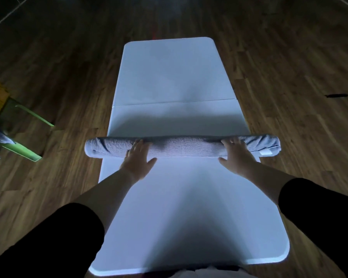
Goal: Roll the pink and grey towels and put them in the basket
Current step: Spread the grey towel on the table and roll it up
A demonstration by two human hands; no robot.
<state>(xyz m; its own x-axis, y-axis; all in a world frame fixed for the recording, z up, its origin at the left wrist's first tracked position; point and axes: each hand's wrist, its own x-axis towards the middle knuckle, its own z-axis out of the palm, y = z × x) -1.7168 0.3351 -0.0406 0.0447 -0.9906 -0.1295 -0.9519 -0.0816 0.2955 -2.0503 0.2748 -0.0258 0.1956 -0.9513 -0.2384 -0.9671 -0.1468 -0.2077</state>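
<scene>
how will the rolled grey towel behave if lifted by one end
The grey towel is a long soft roll overhanging both table edges, so it would probably droop, not stay stiff. Only the left hand and right hand press on it, so it may loosen when released. Round, it likely rolls if pushed.

1. The rolled grey terry towel (181, 146) lies crosswise on the long white plastic table (175, 77), both ends overhanging its sides.
2. My left hand (138, 157) rests on its left part, my right hand (236, 155) on its right.
3. Green metal legs (35, 117) stand on the floor, left of the table.
</scene>
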